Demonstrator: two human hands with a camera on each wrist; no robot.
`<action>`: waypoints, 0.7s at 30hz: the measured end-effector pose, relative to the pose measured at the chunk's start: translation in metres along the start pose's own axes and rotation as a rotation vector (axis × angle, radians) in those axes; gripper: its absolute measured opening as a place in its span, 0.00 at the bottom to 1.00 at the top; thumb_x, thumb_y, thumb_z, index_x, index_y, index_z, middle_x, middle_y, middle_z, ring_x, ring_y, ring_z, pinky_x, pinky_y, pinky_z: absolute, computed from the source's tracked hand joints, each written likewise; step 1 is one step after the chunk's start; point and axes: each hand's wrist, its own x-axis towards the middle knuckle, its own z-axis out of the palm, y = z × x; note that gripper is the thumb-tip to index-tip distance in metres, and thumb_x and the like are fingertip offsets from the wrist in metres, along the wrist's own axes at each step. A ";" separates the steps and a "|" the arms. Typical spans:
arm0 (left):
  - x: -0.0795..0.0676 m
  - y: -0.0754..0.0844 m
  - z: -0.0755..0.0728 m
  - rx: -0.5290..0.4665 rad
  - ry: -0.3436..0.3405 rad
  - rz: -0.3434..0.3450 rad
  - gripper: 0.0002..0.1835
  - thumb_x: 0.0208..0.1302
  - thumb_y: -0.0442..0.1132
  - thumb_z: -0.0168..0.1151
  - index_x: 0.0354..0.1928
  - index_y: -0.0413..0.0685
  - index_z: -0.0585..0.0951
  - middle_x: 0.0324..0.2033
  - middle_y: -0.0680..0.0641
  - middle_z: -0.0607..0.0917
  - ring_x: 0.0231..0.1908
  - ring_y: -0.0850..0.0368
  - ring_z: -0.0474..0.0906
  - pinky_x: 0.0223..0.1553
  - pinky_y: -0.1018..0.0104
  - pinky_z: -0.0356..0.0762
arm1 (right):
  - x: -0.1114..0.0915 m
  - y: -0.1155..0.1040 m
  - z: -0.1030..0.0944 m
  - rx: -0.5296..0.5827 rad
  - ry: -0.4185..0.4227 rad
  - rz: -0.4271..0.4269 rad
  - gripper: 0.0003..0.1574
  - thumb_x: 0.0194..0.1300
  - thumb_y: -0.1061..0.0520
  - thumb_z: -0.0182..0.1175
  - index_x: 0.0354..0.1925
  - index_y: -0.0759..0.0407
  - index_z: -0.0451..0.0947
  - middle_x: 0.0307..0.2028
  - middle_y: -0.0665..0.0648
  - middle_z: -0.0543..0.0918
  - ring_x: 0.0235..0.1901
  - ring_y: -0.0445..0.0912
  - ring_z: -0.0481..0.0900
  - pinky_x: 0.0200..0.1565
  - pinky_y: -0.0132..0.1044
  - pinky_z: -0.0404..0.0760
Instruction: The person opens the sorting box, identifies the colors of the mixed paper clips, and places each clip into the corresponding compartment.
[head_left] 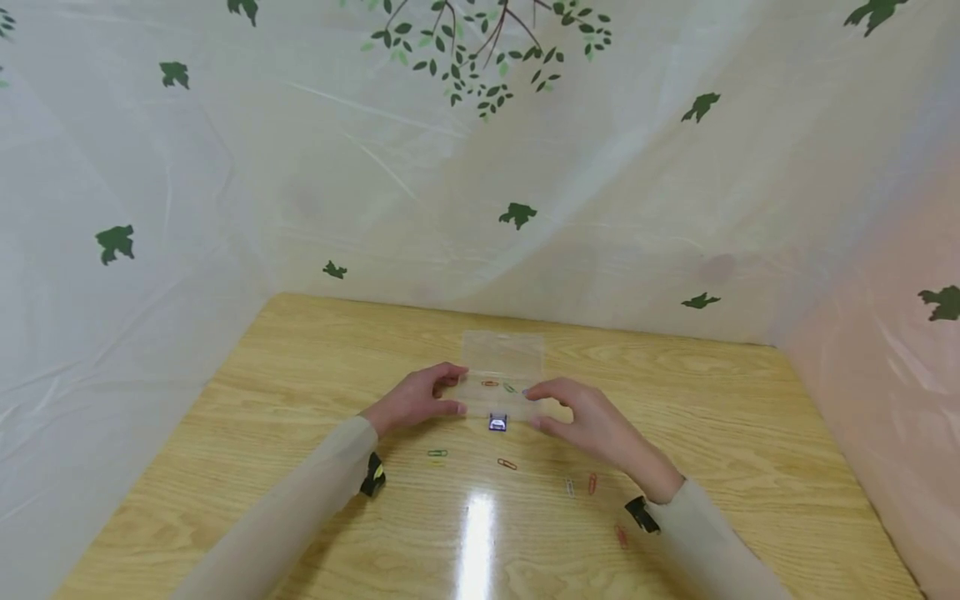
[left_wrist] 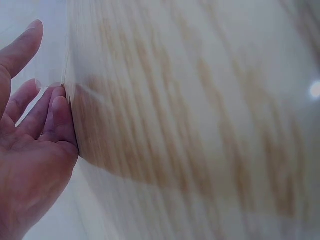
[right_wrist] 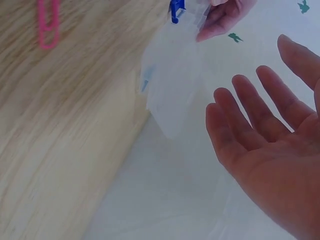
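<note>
A clear plastic box [head_left: 472,404] lies on the table, its lid [head_left: 502,352] raised at the back and a blue clasp [head_left: 498,422] at its front. Seen through it are a red paper clip [head_left: 490,383], a green paper clip [head_left: 510,387] and a small blue item [right_wrist: 146,82]. My left hand [head_left: 412,398] holds the box's left end between thumb and fingers; its exact contact is partly hidden. By the right end is my right hand [head_left: 596,421], thumb and fingers spread. In the right wrist view its relaxed fingers [right_wrist: 225,117] stand apart from the box.
On the wooden table [head_left: 345,533] lie a green clip [head_left: 437,453], a yellow clip [head_left: 437,464], a red clip [head_left: 507,464], a white clip [head_left: 570,488] and more reddish clips [head_left: 592,483] near the right forearm. A leaf-patterned curtain [head_left: 420,233] surrounds the table's back and sides.
</note>
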 end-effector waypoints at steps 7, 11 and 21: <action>0.002 -0.002 0.000 0.003 -0.001 -0.021 0.35 0.67 0.47 0.73 0.74 0.51 0.72 0.67 0.46 0.77 0.66 0.48 0.72 0.69 0.50 0.70 | -0.017 0.010 -0.004 -0.033 0.022 -0.017 0.20 0.68 0.59 0.70 0.57 0.59 0.83 0.56 0.55 0.85 0.57 0.53 0.82 0.55 0.53 0.83; 0.003 -0.002 0.000 0.007 -0.005 -0.015 0.36 0.67 0.47 0.73 0.74 0.50 0.72 0.67 0.45 0.77 0.66 0.48 0.72 0.69 0.49 0.69 | -0.026 0.016 -0.007 -0.046 0.020 -0.017 0.21 0.67 0.61 0.70 0.58 0.60 0.82 0.56 0.56 0.86 0.56 0.54 0.83 0.53 0.54 0.84; 0.004 -0.002 -0.002 0.017 -0.009 -0.007 0.35 0.67 0.47 0.72 0.74 0.50 0.72 0.66 0.45 0.78 0.65 0.47 0.73 0.68 0.49 0.71 | -0.049 0.023 -0.015 -0.045 -0.088 0.058 0.26 0.67 0.60 0.71 0.62 0.59 0.80 0.59 0.56 0.84 0.57 0.54 0.82 0.54 0.52 0.83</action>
